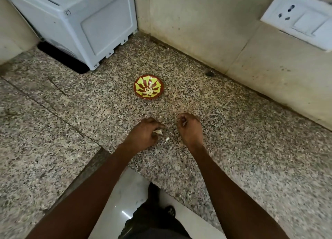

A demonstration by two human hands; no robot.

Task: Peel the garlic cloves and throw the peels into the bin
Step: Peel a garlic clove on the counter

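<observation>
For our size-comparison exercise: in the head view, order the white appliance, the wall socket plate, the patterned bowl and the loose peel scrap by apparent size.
1. white appliance
2. wall socket plate, cut off by the frame edge
3. patterned bowl
4. loose peel scrap

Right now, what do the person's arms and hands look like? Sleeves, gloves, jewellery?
Both arms are bare up to the frame edge, with no sleeve visible. The left hand and right hand are bare too: no gloves, rings, watch or bands that I can see.
</observation>
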